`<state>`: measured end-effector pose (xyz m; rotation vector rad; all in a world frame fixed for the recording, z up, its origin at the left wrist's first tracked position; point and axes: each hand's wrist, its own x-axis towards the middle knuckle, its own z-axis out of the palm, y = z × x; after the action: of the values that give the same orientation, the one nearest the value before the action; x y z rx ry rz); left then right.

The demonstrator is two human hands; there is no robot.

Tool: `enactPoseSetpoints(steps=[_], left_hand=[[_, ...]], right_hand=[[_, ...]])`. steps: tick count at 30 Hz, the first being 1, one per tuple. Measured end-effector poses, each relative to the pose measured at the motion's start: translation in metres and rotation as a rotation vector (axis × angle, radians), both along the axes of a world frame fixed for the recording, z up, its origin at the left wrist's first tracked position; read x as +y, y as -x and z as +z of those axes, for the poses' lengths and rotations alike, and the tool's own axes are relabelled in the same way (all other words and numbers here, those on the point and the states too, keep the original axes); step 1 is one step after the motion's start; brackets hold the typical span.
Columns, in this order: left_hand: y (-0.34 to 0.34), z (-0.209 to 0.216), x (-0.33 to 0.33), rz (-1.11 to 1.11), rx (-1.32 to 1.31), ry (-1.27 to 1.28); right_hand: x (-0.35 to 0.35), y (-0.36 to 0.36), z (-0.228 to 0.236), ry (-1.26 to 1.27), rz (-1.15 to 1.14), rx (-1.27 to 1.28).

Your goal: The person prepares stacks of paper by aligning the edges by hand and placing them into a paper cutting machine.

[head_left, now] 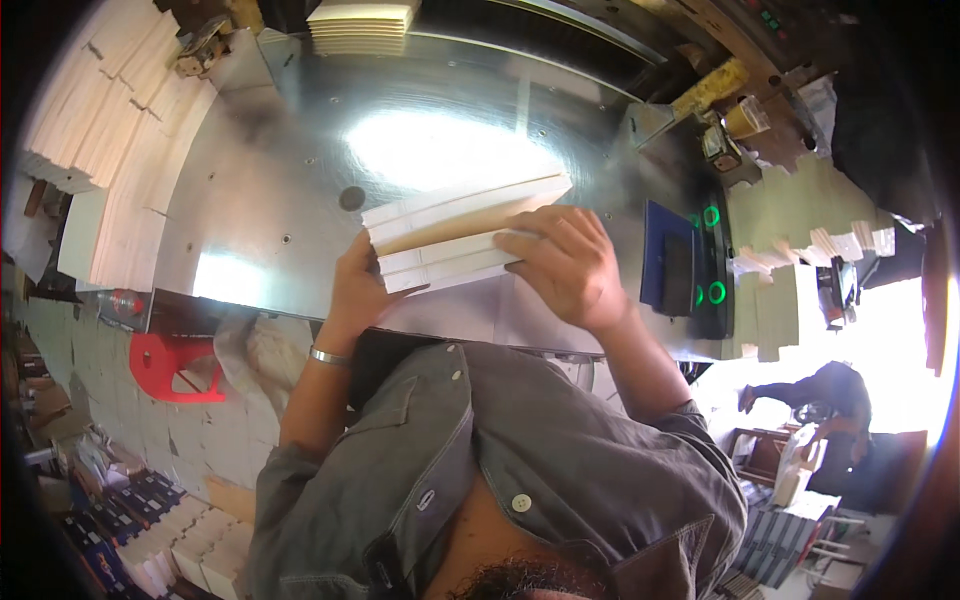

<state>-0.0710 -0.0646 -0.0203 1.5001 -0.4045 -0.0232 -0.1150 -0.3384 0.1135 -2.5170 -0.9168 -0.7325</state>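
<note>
Between my two hands is a stack of book blocks point(440, 262), pale and unbound-looking, tilted over the near part of the shiny metal table point(270, 190). A gap shows between its upper and lower blocks. My left hand point(357, 285) grips the stack's left end, thumb along the near side. My right hand point(565, 260) is closed on the right end, fingers over the top and near side. The palm sides of both hands are hidden.
Tall stacks of paper blocks point(110, 130) stand on the left, more paper stacks point(800, 215) on the right. A dark blue book point(667, 260) lies beside a panel with green-lit rings point(712, 292). A red plastic piece point(178, 368) is below the table's left edge. Another person point(835, 395) is at far right.
</note>
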Motion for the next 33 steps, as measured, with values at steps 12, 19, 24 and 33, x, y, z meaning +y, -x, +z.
enactPoseSetpoints(steps=[12,19,24,33], left_hand=[[0.002,0.0,0.005,-0.008,0.033,-0.076],[0.001,-0.001,0.008,-0.052,0.065,-0.085],[0.002,-0.011,0.011,-0.057,0.015,-0.12],[-0.003,-0.015,0.0,0.038,0.1,0.034]], right_hand=[[-0.054,-0.001,-0.04,-0.554,-0.041,0.361],[-0.036,0.0,-0.093,-1.203,0.108,0.761],[-0.04,0.008,-0.069,-1.242,0.124,0.556],[-0.11,-0.018,0.043,-1.344,0.388,-0.124]])
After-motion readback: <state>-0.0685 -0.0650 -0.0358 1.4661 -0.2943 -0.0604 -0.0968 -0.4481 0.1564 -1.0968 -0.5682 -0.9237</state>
